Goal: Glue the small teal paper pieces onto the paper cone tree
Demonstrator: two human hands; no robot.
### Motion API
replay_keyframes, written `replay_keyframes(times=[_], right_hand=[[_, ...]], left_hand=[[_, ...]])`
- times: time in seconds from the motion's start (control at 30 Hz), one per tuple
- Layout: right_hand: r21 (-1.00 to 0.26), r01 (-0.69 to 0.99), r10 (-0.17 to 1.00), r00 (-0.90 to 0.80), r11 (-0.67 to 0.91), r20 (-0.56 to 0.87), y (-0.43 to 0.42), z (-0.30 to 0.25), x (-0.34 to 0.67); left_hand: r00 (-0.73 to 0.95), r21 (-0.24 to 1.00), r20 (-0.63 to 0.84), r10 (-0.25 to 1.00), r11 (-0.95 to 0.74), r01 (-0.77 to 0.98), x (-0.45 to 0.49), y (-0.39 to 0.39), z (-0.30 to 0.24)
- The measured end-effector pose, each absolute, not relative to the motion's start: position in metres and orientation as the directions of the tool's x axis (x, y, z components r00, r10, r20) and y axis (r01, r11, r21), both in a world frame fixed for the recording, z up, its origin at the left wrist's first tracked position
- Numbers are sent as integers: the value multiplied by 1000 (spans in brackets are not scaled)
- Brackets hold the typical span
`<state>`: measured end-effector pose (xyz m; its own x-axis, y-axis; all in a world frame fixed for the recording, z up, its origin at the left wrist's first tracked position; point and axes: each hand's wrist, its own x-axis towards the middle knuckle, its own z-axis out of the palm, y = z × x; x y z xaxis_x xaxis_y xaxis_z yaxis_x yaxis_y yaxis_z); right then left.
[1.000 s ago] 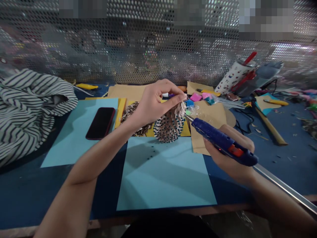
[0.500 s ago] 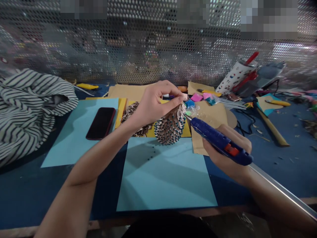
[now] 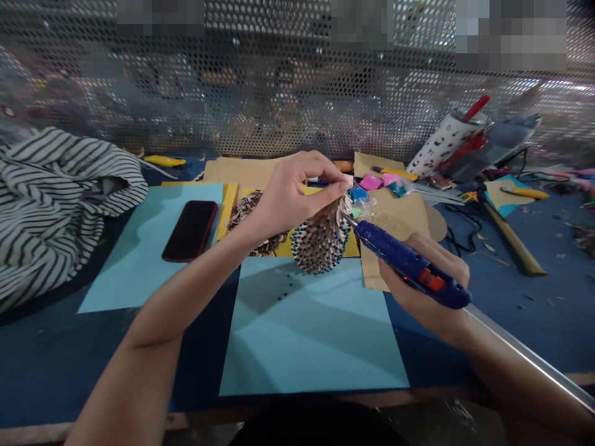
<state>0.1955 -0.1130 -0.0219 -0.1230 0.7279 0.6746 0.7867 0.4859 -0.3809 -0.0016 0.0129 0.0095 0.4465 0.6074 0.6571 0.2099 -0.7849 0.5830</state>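
My left hand (image 3: 304,189) pinches the top end of a rounded craft piece (image 3: 320,241), holding it up over a light blue sheet (image 3: 316,334). Overlapping pale, seed-like scales cover the piece, many tipped with dark teal beads. A small pale pink bit shows at my fingertips. My right hand (image 3: 427,291) is wrapped round a blue glue gun (image 3: 409,260) with a red-orange part on its side. The gun's metal nozzle points left and meets the upper right side of the piece, or nearly so. A clear glue stick (image 3: 525,353) juts from its back end.
Loose striped seeds (image 3: 248,214) lie on yellow paper behind my left hand. A phone (image 3: 190,230) rests on another blue sheet at left, beside striped cloth (image 3: 60,204). Rightward are a patterned tumbler (image 3: 444,142), a wooden handle (image 3: 515,238) and cords. Perforated metal (image 3: 260,93) closes the back.
Almost nothing differs. The glue gun has shifted very slightly left against the piece, and the whole view has drifted a little. Both hands keep their grip.
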Motion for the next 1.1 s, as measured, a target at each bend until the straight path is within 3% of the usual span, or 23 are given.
replay_keyframes(times=[0.73,0.97,1.1], right_hand=[[-398,803,742,-80,444,665,-117,-19,194],[-307,819,652,-105,485,751,-132,-23,207],[-270,873,669,-83,406,739,-138,-40,229]], left_hand=[[454,606,644,617,-772,190,-3,12,11],[453,611,645,616,-771,178,-3,15,10],[450,605,656,606,-779,165,-4,17,9]])
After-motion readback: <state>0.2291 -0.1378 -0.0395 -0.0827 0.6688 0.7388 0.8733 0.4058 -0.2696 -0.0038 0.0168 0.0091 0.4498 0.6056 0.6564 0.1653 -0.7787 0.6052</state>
